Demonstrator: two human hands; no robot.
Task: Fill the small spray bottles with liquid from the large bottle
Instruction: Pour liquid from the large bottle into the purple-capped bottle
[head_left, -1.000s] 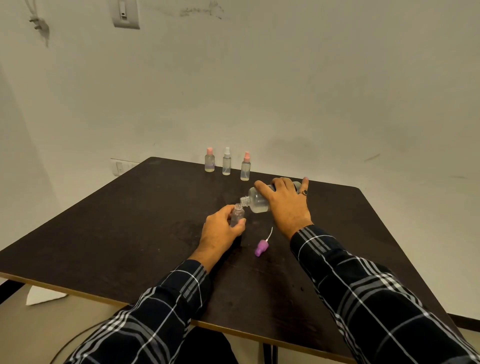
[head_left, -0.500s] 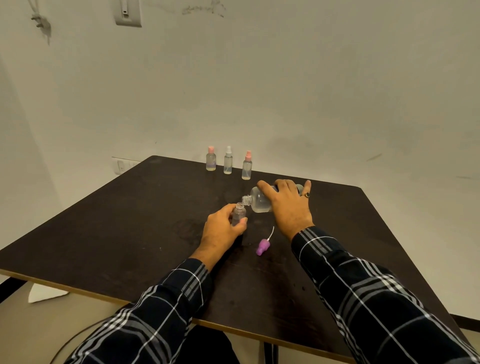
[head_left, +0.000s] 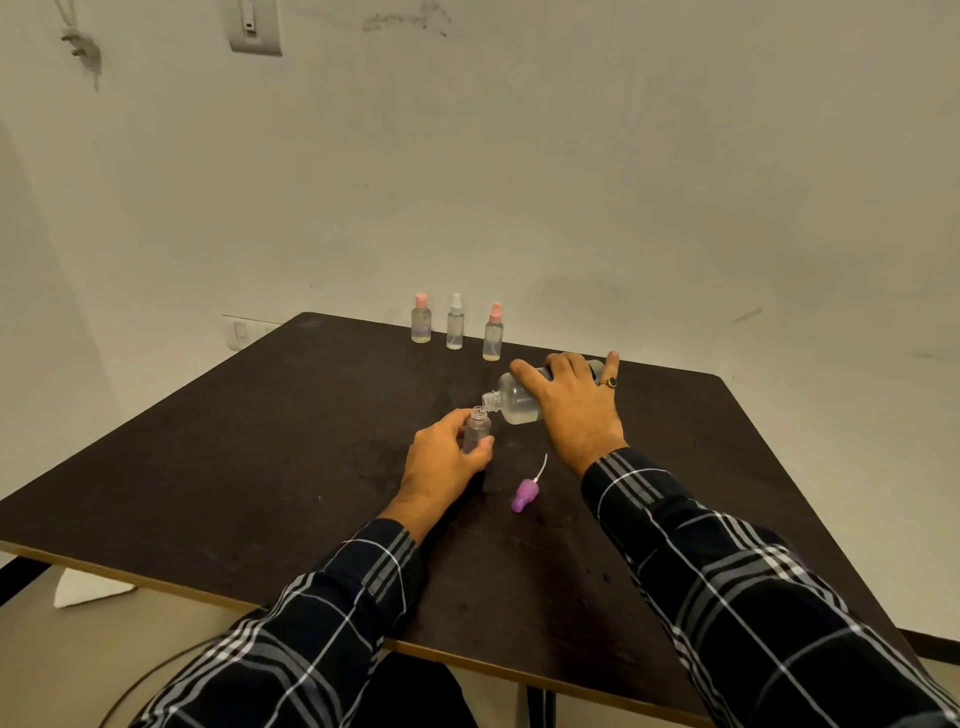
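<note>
Your right grip (head_left: 576, 415) clamps the big bottle (head_left: 517, 402) near-level, neck pointing left over the small bottle (head_left: 475, 430) your left grip (head_left: 441, 462) holds.

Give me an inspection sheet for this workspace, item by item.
Surface: dark table, dull smudge near the middle.
Job's things: large bottle tipped sideways, neck at the mouth of the small open bottle; purple spray cap with its tube lies on the table; three capped spray bottles stand at the far edge.
Clutter: white scrap on the floor, left.
Hands: left hand fingers curl round the small open bottle; right hand grips the large bottle from above.
Cables: dark cable on the floor, lower left.
Surroundings: pale wall, wall switch high up, socket by the table's far corner.
</note>
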